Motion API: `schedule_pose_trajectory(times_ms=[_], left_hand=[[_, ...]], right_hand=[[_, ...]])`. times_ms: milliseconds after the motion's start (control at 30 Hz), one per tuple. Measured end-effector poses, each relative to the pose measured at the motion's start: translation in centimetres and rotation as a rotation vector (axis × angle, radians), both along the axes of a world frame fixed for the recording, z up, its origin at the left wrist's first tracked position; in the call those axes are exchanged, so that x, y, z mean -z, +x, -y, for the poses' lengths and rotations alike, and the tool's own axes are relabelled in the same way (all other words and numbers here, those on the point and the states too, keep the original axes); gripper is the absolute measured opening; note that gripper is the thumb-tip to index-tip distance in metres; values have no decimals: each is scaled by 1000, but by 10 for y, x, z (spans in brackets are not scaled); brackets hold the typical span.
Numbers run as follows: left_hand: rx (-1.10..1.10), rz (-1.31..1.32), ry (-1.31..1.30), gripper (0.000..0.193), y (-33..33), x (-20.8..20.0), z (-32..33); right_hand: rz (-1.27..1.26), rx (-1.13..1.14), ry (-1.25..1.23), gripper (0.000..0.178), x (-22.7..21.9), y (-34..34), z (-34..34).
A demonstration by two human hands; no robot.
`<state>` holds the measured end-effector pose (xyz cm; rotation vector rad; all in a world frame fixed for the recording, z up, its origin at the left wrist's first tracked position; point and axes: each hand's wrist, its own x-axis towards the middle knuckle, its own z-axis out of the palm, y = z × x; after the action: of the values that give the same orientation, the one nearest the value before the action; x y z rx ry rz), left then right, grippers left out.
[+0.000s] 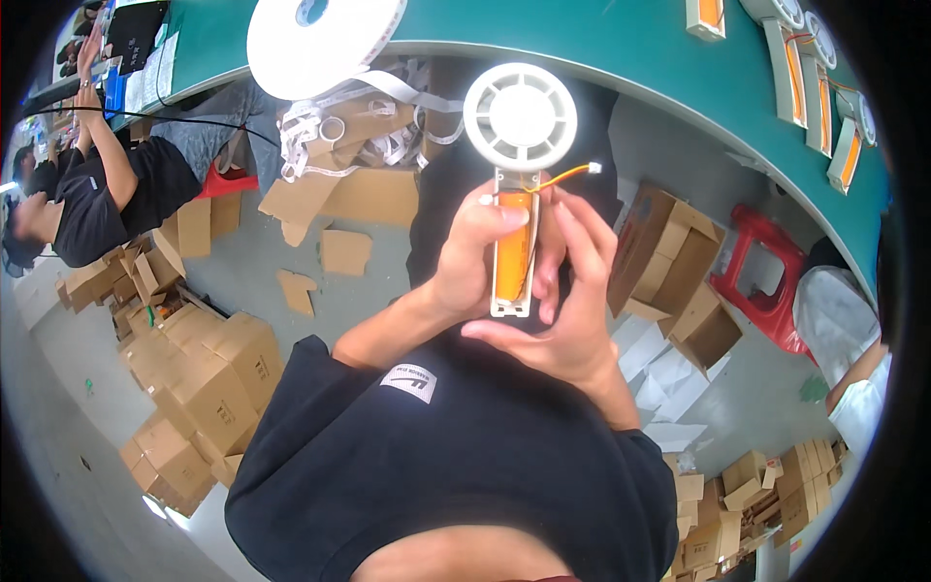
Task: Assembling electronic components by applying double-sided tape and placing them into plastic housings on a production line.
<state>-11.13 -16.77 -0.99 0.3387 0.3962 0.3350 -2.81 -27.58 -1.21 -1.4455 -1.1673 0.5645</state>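
Note:
A partly built handheld fan (pixel 521 118) is upright before me, its round white grille at the top. Its white handle lies uncovered, showing an orange battery (pixel 513 257) inside. A red-and-yellow wire pair (pixel 567 178) sticks out to the right below the grille and ends in a small white plug. My left hand (pixel 467 247) grips the handle from the left, thumb pressed on the battery's upper part. My right hand (pixel 580 301) is curled round the handle's right side, thumb under its bottom end; where its fingertips touch is partly hidden.
A green table (pixel 465 21) curves ahead, bearing a white tape reel (pixel 325 39) and several fan parts (pixel 819 97) at right. Cartons (pixel 208 373) stand on the floor at left, an open box (pixel 664 252) and red stool (pixel 756 276) at right. Other people (pixel 126 199) sit nearby.

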Motion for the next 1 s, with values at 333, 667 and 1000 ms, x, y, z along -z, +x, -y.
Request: schedule_pose_trajectory(times_ms=[333,667,1000], left_hand=[[26,-252,269,26,2,25,-3],[300,-281,1262,48,32,15,-8],[173,-221,1577,12,15,-17,-70]], right_hand=[[197,99,-85,84,0,12,-3],[277,275,-302,48,-2,39,11],[432,1040,-108,27,-38,192,54]])
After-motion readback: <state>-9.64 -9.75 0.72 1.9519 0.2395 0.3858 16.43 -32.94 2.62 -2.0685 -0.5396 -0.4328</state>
